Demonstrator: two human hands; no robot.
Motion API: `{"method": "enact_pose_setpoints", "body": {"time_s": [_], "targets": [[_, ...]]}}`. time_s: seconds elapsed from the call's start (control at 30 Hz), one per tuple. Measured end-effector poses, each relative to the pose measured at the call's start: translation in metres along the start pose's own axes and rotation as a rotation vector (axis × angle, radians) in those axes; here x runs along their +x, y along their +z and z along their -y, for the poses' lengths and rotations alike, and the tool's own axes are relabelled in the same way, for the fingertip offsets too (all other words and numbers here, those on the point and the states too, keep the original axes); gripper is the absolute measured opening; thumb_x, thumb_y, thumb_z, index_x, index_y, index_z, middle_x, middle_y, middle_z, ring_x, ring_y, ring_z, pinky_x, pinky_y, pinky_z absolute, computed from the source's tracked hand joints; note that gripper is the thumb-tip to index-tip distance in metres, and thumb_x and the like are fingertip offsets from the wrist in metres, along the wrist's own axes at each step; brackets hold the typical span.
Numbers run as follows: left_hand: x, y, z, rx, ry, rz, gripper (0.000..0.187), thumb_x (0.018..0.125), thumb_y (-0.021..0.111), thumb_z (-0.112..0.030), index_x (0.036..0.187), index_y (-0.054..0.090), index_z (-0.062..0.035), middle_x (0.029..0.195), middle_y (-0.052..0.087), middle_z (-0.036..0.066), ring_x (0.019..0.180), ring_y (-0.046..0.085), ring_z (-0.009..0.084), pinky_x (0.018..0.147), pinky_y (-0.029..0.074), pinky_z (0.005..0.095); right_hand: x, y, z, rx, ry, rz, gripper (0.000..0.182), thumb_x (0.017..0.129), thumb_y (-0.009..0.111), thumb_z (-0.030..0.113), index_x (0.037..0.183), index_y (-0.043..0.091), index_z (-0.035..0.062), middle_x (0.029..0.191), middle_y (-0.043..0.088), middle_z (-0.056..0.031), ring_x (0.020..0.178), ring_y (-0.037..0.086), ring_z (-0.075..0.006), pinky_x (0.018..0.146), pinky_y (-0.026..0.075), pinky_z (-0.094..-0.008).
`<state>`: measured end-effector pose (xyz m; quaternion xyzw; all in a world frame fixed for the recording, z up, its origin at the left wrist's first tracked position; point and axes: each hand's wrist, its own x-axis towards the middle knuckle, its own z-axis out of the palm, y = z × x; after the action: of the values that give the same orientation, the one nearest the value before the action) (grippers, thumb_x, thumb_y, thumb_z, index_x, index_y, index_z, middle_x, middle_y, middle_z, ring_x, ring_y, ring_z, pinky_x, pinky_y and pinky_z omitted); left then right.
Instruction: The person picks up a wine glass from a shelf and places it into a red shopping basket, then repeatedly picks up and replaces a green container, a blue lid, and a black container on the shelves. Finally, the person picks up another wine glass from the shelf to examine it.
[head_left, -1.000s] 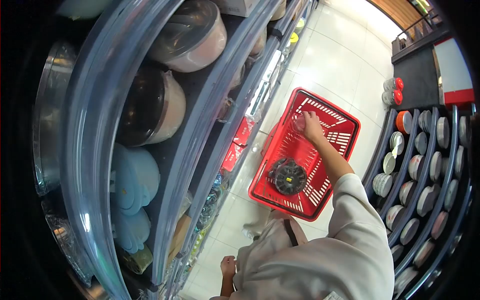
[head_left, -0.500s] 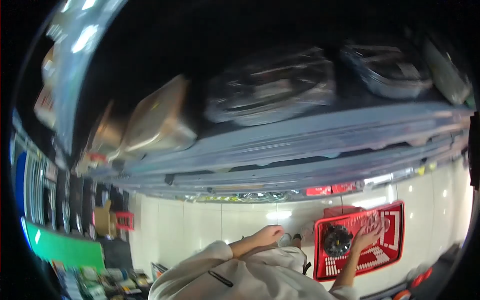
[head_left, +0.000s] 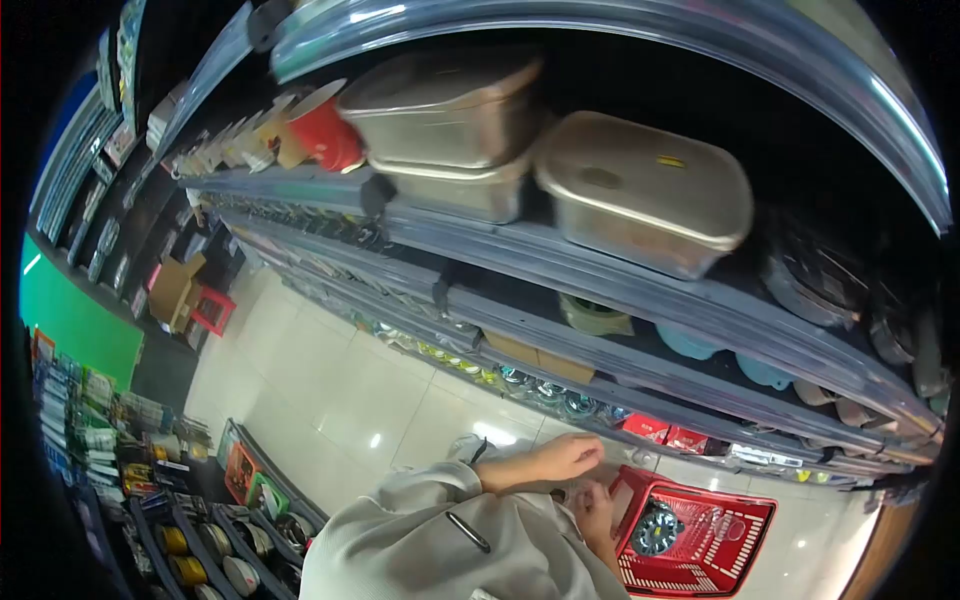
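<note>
My left hand (head_left: 572, 457) is in front of my body, its fingers loosely curled together with nothing visible in them. Just below it, my right hand (head_left: 593, 506) is raised beside the left rim of the red basket (head_left: 765, 525), its fingers loosely apart and no object visible in them. Inside the basket, on the left, lies a round dark item with a shiny, ribbed look (head_left: 657, 528). A clear packaged thing, hard to make out, lies to its right.
Shelves (head_left: 600, 270) run across the front with metal lidded containers (head_left: 650, 190), a red cup (head_left: 325, 125) and boxed goods. A cardboard box (head_left: 175, 290) stands by a red stool (head_left: 212, 308) at the left. Low racks of goods (head_left: 190, 540) are at the lower left.
My right hand has come out of the basket and back towards my left hand. The view has turned, showing more shelving at the left, and the basket sits lower in the picture.
</note>
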<state>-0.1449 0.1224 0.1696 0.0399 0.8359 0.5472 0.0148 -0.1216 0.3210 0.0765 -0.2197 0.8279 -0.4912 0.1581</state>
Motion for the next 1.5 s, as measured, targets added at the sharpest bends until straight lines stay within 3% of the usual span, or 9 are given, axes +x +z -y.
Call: {"method": "enact_pose_setpoints", "body": {"time_s": [0.2, 0.3, 0.43, 0.5, 0.63, 0.73, 1.0, 1.2, 1.5], "targets": [[-0.037, -0.115, 0.021, -0.095, 0.055, -0.284, 0.008, 0.086, 0.055, -0.007, 0.091, 0.057, -0.0016, 0.089, 0.062, 0.011, 0.081, 0.061, 0.0249, 0.071, 0.047, 0.0333, -0.017, 0.102, -0.025, -0.185, 0.232, 0.266, 0.026, 0.077, 0.062, 0.017, 0.097, 0.059, 0.0008, 0.089, 0.062, -0.0205, 0.085, 0.061, -0.0362, 0.072, 0.048, -0.0443], [-0.060, -0.186, 0.036, -0.093, 0.124, -0.451, 0.005, 0.086, 0.055, -0.003, 0.089, 0.058, -0.0014, 0.085, 0.061, 0.011, 0.080, 0.061, 0.0243, 0.072, 0.047, 0.0335, -0.024, 0.165, -0.026, -0.185, 0.388, 0.152, 0.022, 0.078, 0.061, 0.018, 0.091, 0.061, 0.0000, 0.089, 0.062, -0.0210, 0.084, 0.061, -0.0363, 0.073, 0.048, -0.0444], [-0.083, -0.275, 0.050, -0.189, 0.256, -0.726, 0.010, 0.091, 0.049, -0.002, 0.101, 0.052, -0.0001, 0.106, 0.053, 0.011, 0.084, 0.057, 0.0151, 0.073, 0.047, 0.0284, -0.040, 0.260, -0.045, -0.130, 0.521, 0.057, 0.018, 0.078, 0.060, 0.017, 0.084, 0.061, -0.0002, 0.088, 0.061, -0.0205, 0.081, 0.060, -0.0362, 0.071, 0.048, -0.0441], [-0.089, -0.311, 0.060, -0.391, 0.347, -0.744, 0.025, 0.095, 0.045, -0.006, 0.118, 0.043, 0.0007, 0.124, 0.045, 0.011, 0.090, 0.057, 0.0149, 0.075, 0.049, 0.0276, -0.048, 0.298, -0.048, -0.156, 0.287, -0.186, 0.026, 0.080, 0.056, 0.023, 0.087, 0.063, -0.0014, 0.073, 0.065, -0.0162, 0.068, 0.063, -0.0275, 0.064, 0.049, -0.0369], [-0.097, -0.367, 0.038, -0.479, 0.338, -0.726, 0.041, 0.096, 0.042, -0.008, 0.135, 0.029, 0.0008, 0.136, 0.038, 0.013, 0.100, 0.057, 0.0197, 0.083, 0.051, 0.0328, -0.036, 0.311, 0.061, 0.016, 0.589, -0.284, 0.028, 0.081, 0.057, 0.024, 0.093, 0.064, -0.0011, 0.079, 0.067, -0.0163, 0.075, 0.065, -0.0264, 0.070, 0.050, -0.0358], [-0.097, -0.387, 0.036, -0.688, 0.379, -0.737, 0.054, 0.096, 0.041, -0.007, 0.144, 0.016, -0.0008, 0.147, 0.020, 0.014, 0.117, 0.048, 0.0238, 0.095, 0.047, 0.0405, -0.051, 0.338, 0.056, -0.012, 0.669, -0.351, 0.026, 0.081, 0.058, 0.021, 0.096, 0.064, -0.0001, 0.081, 0.067, -0.0151, 0.075, 0.065, -0.0245, 0.070, 0.050, -0.0340], [-0.082, -0.424, 0.036, -0.853, 0.265, -0.565, 0.062, 0.093, 0.047, -0.004, 0.144, 0.011, -0.0005, 0.143, 0.021, 0.016, 0.118, 0.047, 0.0273, 0.096, 0.047, 0.0392, -0.083, 0.375, 0.090, 0.079, 0.769, -0.559, 0.022, 0.082, 0.059, 0.018, 0.094, 0.065, -0.0001, 0.079, 0.067, -0.0144, 0.072, 0.064, -0.0212, 0.068, 0.050, -0.0321], [-0.064, -0.446, 0.044, -0.937, 0.157, -0.381, 0.042, 0.089, 0.053, -0.003, 0.126, 0.033, 0.0000, 0.114, 0.047, 0.011, 0.111, 0.053, 0.0284, 0.093, 0.050, 0.0383, -0.117, 0.396, 0.091, 0.046, 0.787, -0.637, 0.022, 0.082, 0.060, 0.017, 0.093, 0.064, -0.0007, 0.079, 0.067, -0.0145, 0.073, 0.063, -0.0208, 0.068, 0.049, -0.0327], [-0.046, -0.456, 0.056, -0.898, 0.067, -0.298, 0.026, 0.091, 0.055, -0.008, 0.112, 0.044, 0.0017, 0.105, 0.052, 0.011, 0.101, 0.059, 0.0260, 0.089, 0.052, 0.0375, -0.130, 0.417, 0.107, 0.096, 0.814, -0.752, 0.021, 0.081, 0.061, 0.016, 0.093, 0.065, -0.0008, 0.078, 0.066, -0.0138, 0.072, 0.062, -0.0197, 0.069, 0.049, -0.0324]]}}
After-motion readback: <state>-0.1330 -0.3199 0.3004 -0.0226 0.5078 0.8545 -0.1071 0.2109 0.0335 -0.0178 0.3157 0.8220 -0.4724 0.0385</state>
